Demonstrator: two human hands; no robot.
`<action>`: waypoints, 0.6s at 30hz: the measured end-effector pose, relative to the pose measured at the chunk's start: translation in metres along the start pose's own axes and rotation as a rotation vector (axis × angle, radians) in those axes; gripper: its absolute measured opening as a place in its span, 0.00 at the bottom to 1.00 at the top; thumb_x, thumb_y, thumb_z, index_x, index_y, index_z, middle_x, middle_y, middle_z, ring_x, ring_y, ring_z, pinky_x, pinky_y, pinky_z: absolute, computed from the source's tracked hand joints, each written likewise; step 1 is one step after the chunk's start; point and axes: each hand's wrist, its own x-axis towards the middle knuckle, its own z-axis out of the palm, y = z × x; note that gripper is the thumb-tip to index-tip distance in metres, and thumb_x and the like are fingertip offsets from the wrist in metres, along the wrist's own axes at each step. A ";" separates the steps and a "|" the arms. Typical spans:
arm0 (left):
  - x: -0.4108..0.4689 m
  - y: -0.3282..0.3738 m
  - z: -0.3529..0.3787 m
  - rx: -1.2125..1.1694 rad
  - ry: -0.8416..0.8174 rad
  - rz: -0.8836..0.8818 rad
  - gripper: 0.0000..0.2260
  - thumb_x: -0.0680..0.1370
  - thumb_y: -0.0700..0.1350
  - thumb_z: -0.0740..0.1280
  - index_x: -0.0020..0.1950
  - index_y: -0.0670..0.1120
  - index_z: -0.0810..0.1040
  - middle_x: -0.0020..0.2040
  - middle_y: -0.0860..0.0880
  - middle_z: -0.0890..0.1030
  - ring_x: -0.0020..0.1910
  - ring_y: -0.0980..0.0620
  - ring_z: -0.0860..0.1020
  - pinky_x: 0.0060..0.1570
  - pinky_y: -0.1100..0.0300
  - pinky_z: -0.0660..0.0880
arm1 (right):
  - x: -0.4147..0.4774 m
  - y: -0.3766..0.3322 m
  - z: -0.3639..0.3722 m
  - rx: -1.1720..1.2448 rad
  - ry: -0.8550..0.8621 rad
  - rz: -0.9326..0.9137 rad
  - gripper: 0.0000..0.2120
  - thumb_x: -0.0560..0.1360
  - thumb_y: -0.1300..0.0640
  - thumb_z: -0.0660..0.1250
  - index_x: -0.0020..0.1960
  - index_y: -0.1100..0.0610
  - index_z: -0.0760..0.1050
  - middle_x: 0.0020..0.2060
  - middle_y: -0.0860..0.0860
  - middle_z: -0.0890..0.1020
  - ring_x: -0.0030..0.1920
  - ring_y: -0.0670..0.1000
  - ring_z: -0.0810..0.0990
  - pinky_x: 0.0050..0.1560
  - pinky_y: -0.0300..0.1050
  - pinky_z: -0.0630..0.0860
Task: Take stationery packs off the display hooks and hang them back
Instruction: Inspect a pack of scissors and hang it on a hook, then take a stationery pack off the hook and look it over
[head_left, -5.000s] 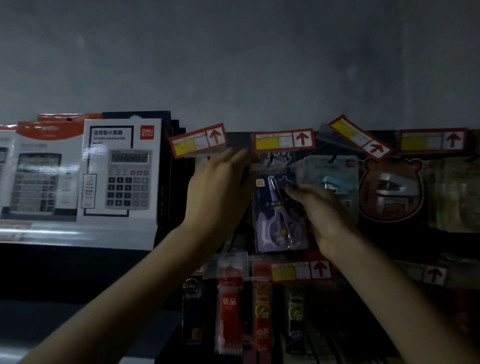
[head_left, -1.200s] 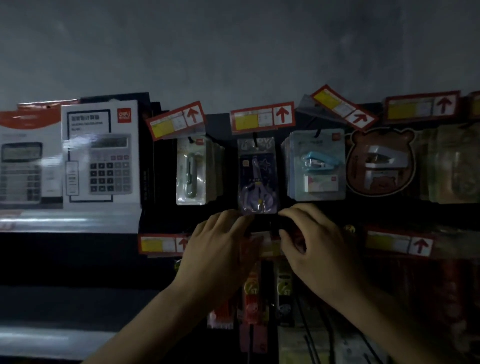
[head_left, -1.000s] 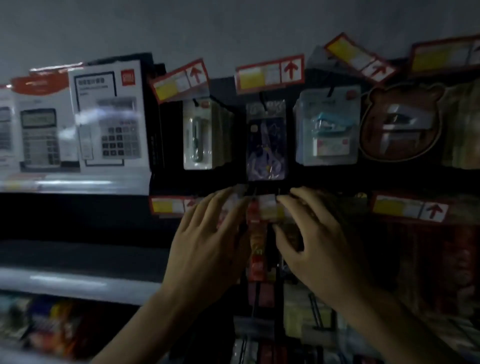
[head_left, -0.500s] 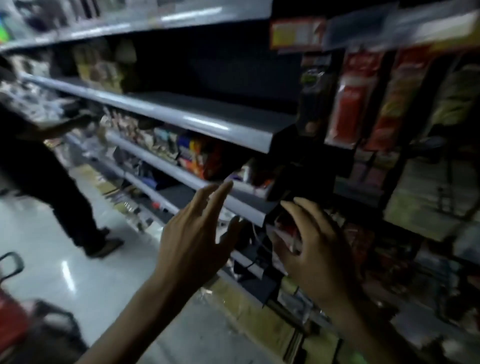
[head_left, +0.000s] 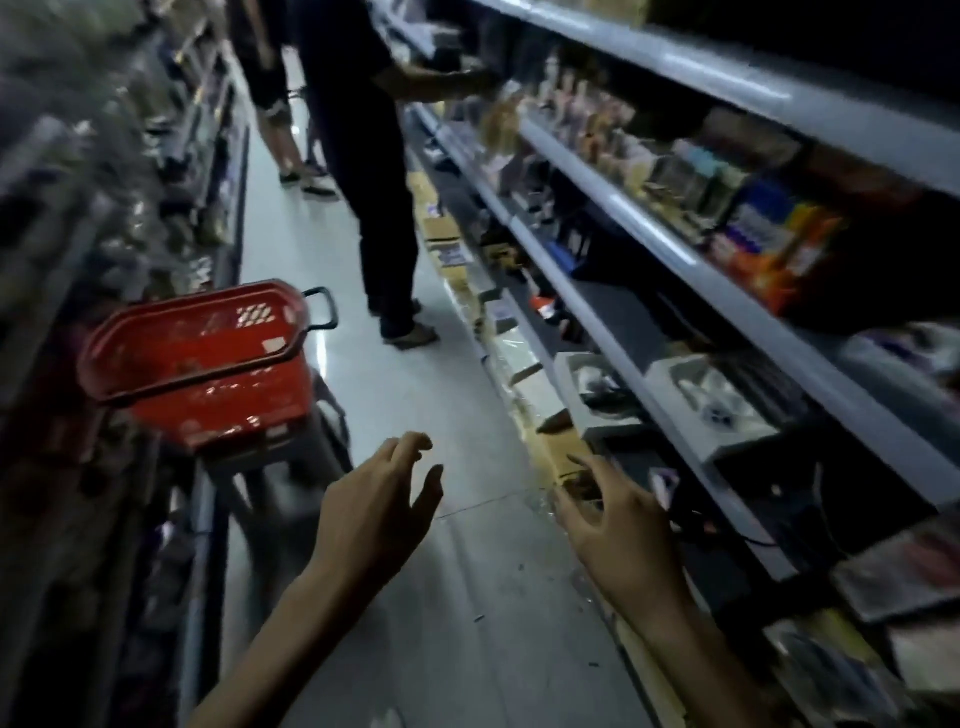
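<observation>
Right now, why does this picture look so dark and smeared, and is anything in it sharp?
Head view: dim, the upper right nearly black; the shelf goods smeared by motion blur; shelf edges tilted and bowed by the wide lens; a pale glare streak on the floor by the red basket; left hand and right hand are sharpest.

Beyond the fingers (head_left: 410, 447) of the left hand (head_left: 384, 514), a smooth, glossy floor (head_left: 457, 395), seemingly of pale tile, is seen with light reflected on it in streaks. Up and left of those fingers, a red basket (head_left: 197, 358) of shiny moulded plastic, perforated in its wall, is fitted with a matt black handle (head_left: 322, 309). Right of the right hand (head_left: 613, 525), shelves (head_left: 727, 291) of smooth painted metal with a dull sheen are shown, and packs (head_left: 514, 351) are wrapped in what looks like glossy clear film.
</observation>
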 end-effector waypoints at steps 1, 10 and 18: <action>0.001 -0.028 -0.001 0.017 -0.001 -0.041 0.08 0.79 0.56 0.68 0.52 0.55 0.73 0.47 0.56 0.82 0.38 0.49 0.83 0.31 0.57 0.71 | 0.014 -0.016 0.022 0.007 -0.042 -0.029 0.14 0.78 0.50 0.71 0.62 0.47 0.78 0.49 0.43 0.81 0.51 0.46 0.81 0.54 0.33 0.72; 0.001 -0.229 -0.030 0.113 -0.019 -0.231 0.17 0.80 0.54 0.69 0.38 0.50 0.67 0.35 0.51 0.74 0.33 0.44 0.79 0.28 0.53 0.71 | 0.102 -0.124 0.183 -0.130 -0.308 -0.238 0.23 0.80 0.43 0.66 0.31 0.54 0.80 0.43 0.44 0.83 0.42 0.47 0.81 0.45 0.48 0.77; 0.063 -0.298 -0.016 0.111 -0.027 -0.341 0.15 0.83 0.57 0.62 0.42 0.49 0.74 0.41 0.51 0.78 0.38 0.45 0.79 0.34 0.51 0.75 | 0.193 -0.147 0.252 -0.129 -0.506 -0.309 0.18 0.84 0.49 0.59 0.55 0.55 0.86 0.69 0.49 0.79 0.67 0.51 0.77 0.65 0.46 0.72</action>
